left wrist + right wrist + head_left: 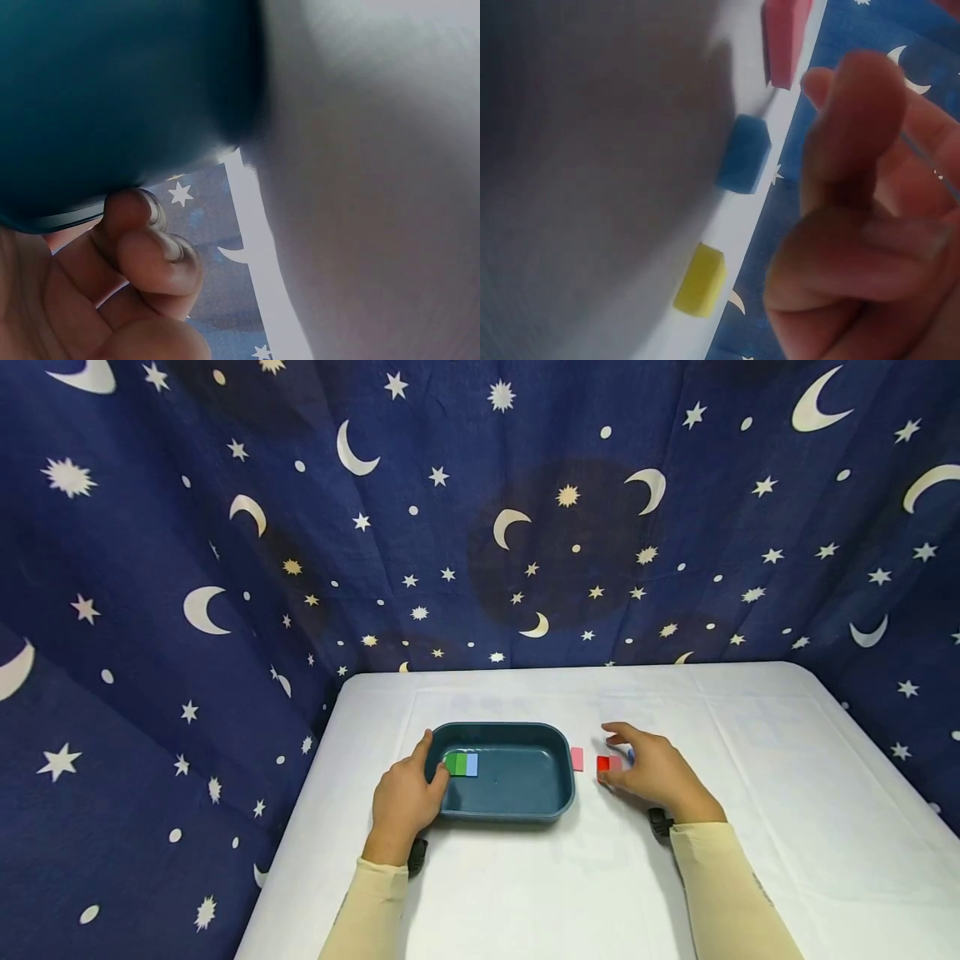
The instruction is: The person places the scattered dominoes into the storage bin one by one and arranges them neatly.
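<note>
A dark teal plastic tub (487, 817) stands on the table. My left hand (405, 793) grips its left end, thumb over the rim and the other fingers outside. Near that thumb, a row of two green blocks (455, 765) and a light blue block (472, 765) lies in the tub. Right of the tub, my right hand (660, 772) spreads index finger and thumb around a red block (603, 764), the thumb tip at its near edge. A pink block (616, 762) sits beside the red one, partly covered by the hand.
Another pink block (577, 759) lies against the tub's right end. In the right wrist view, a blue block (744, 154) and a yellow block (700, 280) lie on the white-covered table (787, 760). A blue star-and-moon curtain (450, 552) hangs around the table.
</note>
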The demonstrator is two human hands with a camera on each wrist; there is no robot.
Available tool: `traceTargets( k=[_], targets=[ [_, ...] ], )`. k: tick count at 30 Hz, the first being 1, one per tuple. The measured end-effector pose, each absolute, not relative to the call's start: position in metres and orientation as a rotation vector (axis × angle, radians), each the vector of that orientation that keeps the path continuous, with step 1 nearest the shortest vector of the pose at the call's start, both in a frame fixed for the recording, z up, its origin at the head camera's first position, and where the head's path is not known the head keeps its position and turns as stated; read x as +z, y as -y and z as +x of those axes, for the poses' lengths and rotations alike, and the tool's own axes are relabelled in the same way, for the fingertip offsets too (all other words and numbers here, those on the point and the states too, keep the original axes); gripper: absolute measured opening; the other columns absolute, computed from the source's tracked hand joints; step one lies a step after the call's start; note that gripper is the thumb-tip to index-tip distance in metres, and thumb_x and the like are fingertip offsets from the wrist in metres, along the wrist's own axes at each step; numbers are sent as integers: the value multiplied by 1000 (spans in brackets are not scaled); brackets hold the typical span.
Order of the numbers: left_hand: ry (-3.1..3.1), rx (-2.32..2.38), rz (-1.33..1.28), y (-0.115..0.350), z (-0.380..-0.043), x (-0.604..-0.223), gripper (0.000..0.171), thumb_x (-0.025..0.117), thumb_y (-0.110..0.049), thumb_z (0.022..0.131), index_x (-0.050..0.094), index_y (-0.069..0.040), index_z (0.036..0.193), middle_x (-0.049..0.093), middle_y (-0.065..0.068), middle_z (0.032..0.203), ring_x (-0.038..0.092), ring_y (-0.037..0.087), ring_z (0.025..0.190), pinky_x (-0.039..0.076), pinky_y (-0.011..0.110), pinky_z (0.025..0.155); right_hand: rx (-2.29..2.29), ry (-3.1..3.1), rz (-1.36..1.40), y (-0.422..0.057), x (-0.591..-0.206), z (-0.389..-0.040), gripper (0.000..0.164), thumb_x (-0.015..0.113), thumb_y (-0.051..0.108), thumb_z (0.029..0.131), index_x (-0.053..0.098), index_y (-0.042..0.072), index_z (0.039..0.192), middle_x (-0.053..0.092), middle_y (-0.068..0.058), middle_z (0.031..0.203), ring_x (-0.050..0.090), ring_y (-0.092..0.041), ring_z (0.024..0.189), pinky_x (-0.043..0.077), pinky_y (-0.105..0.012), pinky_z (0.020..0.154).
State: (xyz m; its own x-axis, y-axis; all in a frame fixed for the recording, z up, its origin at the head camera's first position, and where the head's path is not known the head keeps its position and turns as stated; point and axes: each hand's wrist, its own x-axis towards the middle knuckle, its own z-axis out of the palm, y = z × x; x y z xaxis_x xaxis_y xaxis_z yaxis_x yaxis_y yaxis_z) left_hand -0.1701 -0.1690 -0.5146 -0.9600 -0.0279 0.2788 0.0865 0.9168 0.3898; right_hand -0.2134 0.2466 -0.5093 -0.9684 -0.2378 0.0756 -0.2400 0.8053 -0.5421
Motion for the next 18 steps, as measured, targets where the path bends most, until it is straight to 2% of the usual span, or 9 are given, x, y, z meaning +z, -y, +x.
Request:
traceTargets(
  k=[12, 18],
  targets=[
    [2799, -598, -38, 169, -170, -512, 65, 64, -40, 100, 50, -20, 160, 77, 19, 102, 73, 35, 76, 56, 50, 60, 905, 3005, 436, -243, -514, -212, 82, 95, 27, 75, 59, 15, 147, 74, -6, 125, 67, -32, 108, 49, -59, 96],
    [2803, -606, -31, 170, -171, -514, 65, 63, -40, 100, 50, -20, 160, 77, 19, 105, 73, 35, 78, 56, 50, 61, 917, 3031, 390, -244, -515, -211, 75, 95, 28, 76, 64, 14, 142, 75, -5, 124, 64, -36, 119, 45, -63, 102]
  ],
)
